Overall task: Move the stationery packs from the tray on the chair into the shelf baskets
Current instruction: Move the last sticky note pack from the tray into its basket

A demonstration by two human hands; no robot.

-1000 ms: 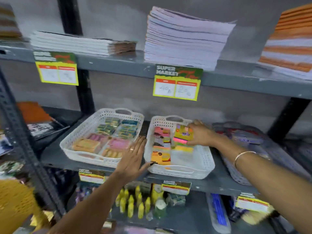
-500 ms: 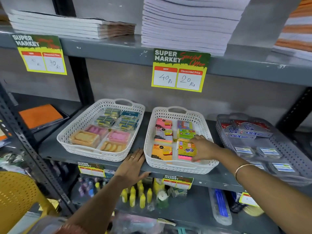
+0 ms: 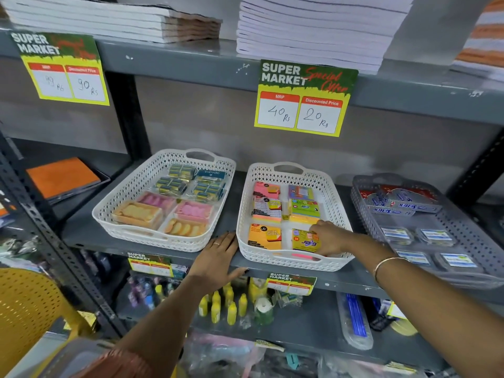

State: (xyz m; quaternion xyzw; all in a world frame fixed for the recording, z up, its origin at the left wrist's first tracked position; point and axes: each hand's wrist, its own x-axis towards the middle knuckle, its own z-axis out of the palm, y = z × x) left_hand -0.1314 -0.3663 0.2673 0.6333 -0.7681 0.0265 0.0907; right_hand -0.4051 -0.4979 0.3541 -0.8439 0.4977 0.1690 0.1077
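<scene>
Two white lattice baskets stand on the grey middle shelf. The left basket [image 3: 128,197] holds eraser packs. The middle basket [image 3: 331,195] holds several sticky-note packs. My right hand [image 3: 328,237] reaches into its front right corner, with fingers on a yellow sticky-note pack [image 3: 304,241] that lies near the front wall. My left hand [image 3: 218,256] rests flat on the shelf edge between the two baskets, fingers spread, holding nothing. The yellow chair [image 3: 27,309] shows at the lower left; a tray corner [image 3: 76,358] is only partly in view.
A grey basket [image 3: 461,216] with stapler-pin boxes stands to the right. Price cards [image 3: 304,99] hang from the upper shelf, which carries notebook stacks [image 3: 313,28]. Yellow bottles [image 3: 223,304] and pens fill the lower shelf. A dark upright post [image 3: 54,241] runs at the left.
My right hand has carried the yellow pack from the basket's back towards its front right corner and set it low. My left hand slid down onto the shelf edge. The view moved closer.
</scene>
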